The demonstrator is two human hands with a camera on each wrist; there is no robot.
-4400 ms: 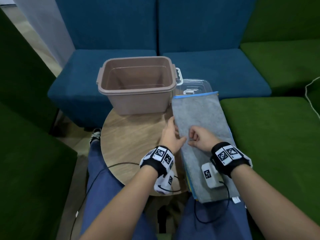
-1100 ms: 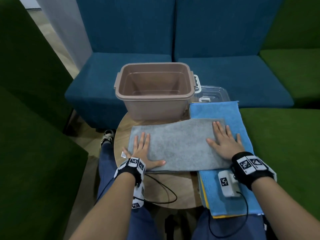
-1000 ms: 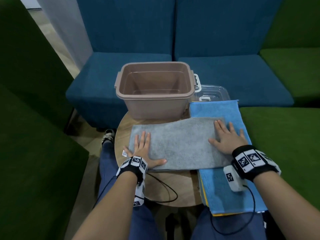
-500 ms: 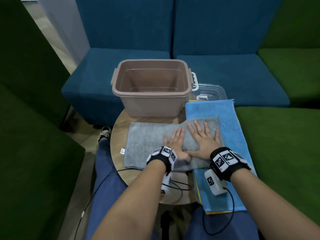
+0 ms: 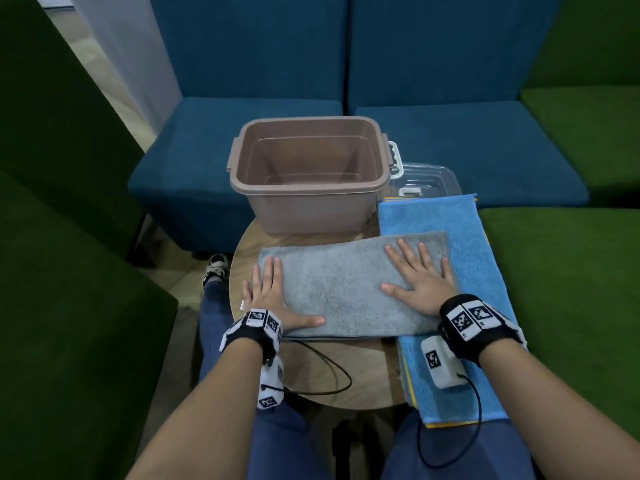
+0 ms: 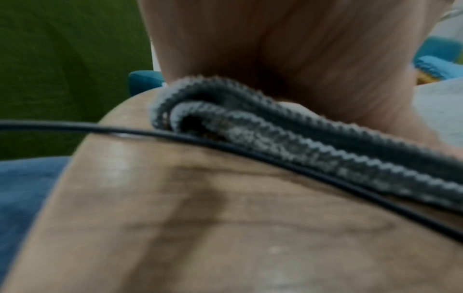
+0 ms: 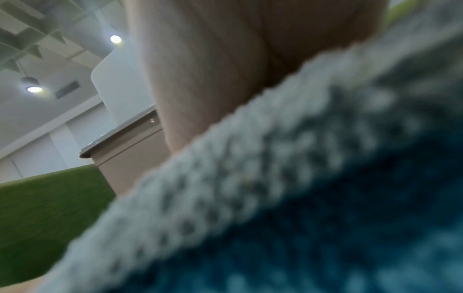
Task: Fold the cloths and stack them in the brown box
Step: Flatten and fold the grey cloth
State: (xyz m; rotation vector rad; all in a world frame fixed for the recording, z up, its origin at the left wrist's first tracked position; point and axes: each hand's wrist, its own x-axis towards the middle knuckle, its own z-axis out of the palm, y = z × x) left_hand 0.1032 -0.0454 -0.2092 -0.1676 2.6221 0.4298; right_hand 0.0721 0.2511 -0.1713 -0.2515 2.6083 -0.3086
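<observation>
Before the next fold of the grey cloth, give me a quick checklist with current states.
1. Grey cloth lies flat on the round table: ok.
2. Left hand pressing flat on its left end: ok.
3. Right hand flat on its right end: ok.
4. Layered edges line up, left wrist view: ok.
5. Black cable free of the near edge: not ok, touching.
6. Brown box empty and open: ok.
</observation>
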